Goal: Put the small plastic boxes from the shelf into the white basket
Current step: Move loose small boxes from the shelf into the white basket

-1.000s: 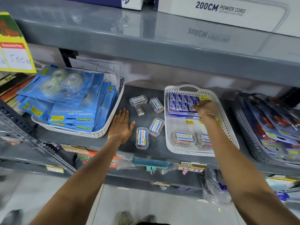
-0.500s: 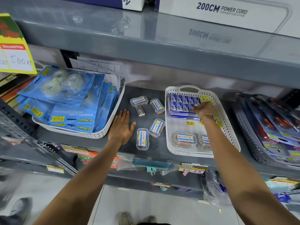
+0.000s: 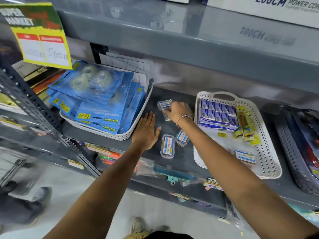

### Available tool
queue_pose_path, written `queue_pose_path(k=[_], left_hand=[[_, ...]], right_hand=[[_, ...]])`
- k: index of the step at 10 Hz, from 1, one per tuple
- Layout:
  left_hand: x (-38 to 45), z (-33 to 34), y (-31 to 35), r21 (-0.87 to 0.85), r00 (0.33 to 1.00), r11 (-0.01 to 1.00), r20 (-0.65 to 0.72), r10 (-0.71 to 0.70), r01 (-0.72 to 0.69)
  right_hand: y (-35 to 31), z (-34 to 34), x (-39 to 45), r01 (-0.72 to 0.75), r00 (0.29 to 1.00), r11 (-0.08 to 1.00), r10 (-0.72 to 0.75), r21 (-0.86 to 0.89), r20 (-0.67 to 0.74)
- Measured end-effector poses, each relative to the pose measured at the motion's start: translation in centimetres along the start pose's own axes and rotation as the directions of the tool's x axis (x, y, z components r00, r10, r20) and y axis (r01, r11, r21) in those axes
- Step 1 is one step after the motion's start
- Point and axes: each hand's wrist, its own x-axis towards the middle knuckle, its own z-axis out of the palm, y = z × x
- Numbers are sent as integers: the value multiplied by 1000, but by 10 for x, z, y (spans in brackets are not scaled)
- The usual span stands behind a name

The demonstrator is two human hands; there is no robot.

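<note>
Small clear plastic boxes with blue-and-white labels lie on the grey shelf (image 3: 155, 161). Two sit near the front, one (image 3: 167, 146) upright and one (image 3: 182, 137) tilted. Another box (image 3: 164, 103) lies at the back. My right hand (image 3: 177, 111) is beside that back box, fingers curled down over a further box that is mostly hidden. A small flat piece (image 3: 166, 117) shows under its fingertips. My left hand (image 3: 146, 131) rests flat and open on the shelf, holding nothing. The white basket (image 3: 269, 152) stands to the right with one small box (image 3: 245, 156) inside.
The white basket also holds blue packs (image 3: 217, 111) and a yellow packet (image 3: 245, 125). A second white basket (image 3: 110, 133) full of blue tape packs stands at the left. A dark basket (image 3: 291, 152) sits far right. An upper shelf (image 3: 189, 42) hangs low overhead.
My right hand has left the white basket and moved left to the back boxes on the shelf, closing over one. My left hand has stayed flat in place.
</note>
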Motion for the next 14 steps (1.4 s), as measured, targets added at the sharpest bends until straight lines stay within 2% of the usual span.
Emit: queue_pose_path(k=[1, 2, 4, 5, 6, 7, 9, 10, 11, 12, 14], left_hand=[[0, 0, -1, -5, 1000, 1000, 4, 3, -3], [0, 1, -2, -24, 1000, 1000, -1, 4, -4], [1, 3, -2, -4, 1000, 1000, -4, 13, -13], [2, 4, -3, 0, 1000, 1000, 8, 11, -11], [3, 3, -2, 3, 999, 1000, 37, 7, -7], [4, 3, -2, 48, 999, 999, 41, -13, 12], [4, 2, -1, 84, 999, 996, 41, -11, 8], [4, 2, 0, 95, 999, 995, 42, -12, 8], [3, 1, 0, 84, 999, 996, 37, -14, 11], [2, 1, 0, 76, 999, 997, 29, -13, 11], [1, 0, 1, 70, 1000, 997, 17, -13, 11]], right_hand=[[-4, 16, 1, -1, 998, 998, 5, -63, 63], [2, 18, 1, -69, 995, 996, 65, 58, 70], [33, -25, -12, -171, 980, 858, 199, 485, -7], [78, -60, -32, -209, 947, 630, 322, 748, -6], [108, -79, -52, -185, 916, 277, 397, 943, 63], [145, -90, -75, -222, 875, 77, 455, 972, 164], [186, -86, -84, -328, 767, 181, 624, 927, 149], [192, -81, -80, -313, 742, 207, 662, 927, 103], [193, -75, -71, -390, 705, 368, 709, 844, 17], [193, -72, -66, -463, 681, 451, 732, 763, -20], [197, -62, -59, -501, 721, 558, 692, 662, -37]])
